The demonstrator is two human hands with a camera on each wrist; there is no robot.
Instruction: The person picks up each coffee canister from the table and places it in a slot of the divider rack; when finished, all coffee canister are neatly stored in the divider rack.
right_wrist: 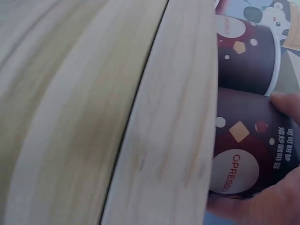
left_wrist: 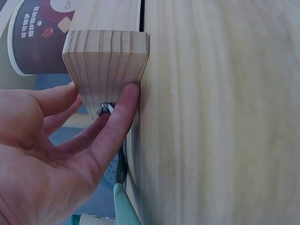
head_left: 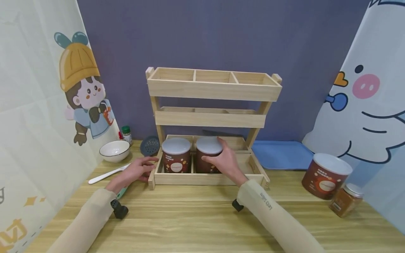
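Observation:
A three-tier wooden rack (head_left: 210, 180) stands on the table. In its bottom tray sit two brown canisters with pale lids, the left canister (head_left: 176, 156) and the middle canister (head_left: 202, 160), in neighbouring compartments. My right hand (head_left: 226, 161) grips the middle canister, thumb toward the front and fingers at the lid's right edge. The right wrist view shows that canister (right_wrist: 248, 136) between thumb and fingers. At the rack's left end, my left hand (head_left: 139, 170) rests with fairly straight fingertips against the wooden foot (left_wrist: 108, 65), beside a metal wing nut (left_wrist: 106, 108).
To the right stand another brown canister (head_left: 324, 175) and a spice jar (head_left: 346, 200), with a blue tray (head_left: 278, 154) behind. On the left are a white bowl (head_left: 114, 151), a white spoon (head_left: 107, 174), a dark slotted ladle (head_left: 149, 146) and a green-capped shaker (head_left: 126, 134).

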